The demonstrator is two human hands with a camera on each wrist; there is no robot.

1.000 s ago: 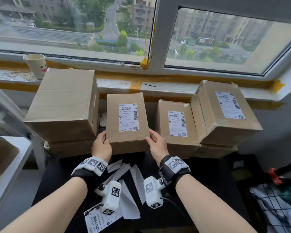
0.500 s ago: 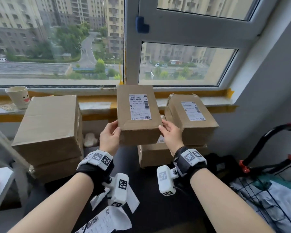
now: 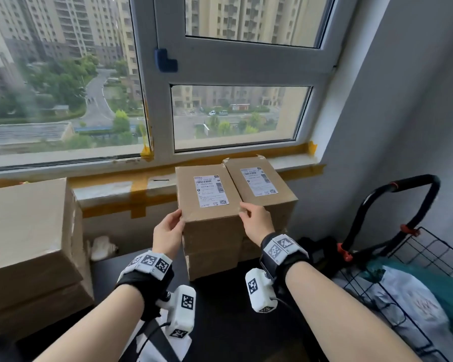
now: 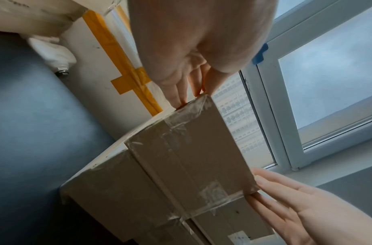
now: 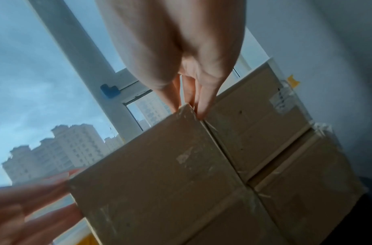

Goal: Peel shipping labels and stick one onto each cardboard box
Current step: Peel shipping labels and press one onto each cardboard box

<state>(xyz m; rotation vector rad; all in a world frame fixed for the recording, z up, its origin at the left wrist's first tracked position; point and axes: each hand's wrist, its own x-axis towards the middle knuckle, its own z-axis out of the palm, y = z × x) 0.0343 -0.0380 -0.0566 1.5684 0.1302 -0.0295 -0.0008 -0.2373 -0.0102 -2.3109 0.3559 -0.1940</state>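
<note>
Left hand (image 3: 168,232) flat with straight fingers against the near left corner of the labelled box (image 3: 209,205), which sits between both hands atop a lower box (image 3: 215,262) on the dark desk (image 3: 233,322), right hand (image 3: 255,222) likewise pressing its right corner, a second labelled box (image 3: 262,184) just beyond.

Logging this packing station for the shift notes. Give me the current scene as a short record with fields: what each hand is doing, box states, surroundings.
held item: brown cardboard box with a white shipping label, set atop another box
left hand: straight fingers at the box's near left corner
right hand: straight fingers at its near right corner
neighbouring box: labelled cardboard box alongside on the right, also stacked
unlabelled stack: large plain cardboard boxes at left
work surface: black table
backdrop: window sill with yellow tape
right side: black wire cart
</note>
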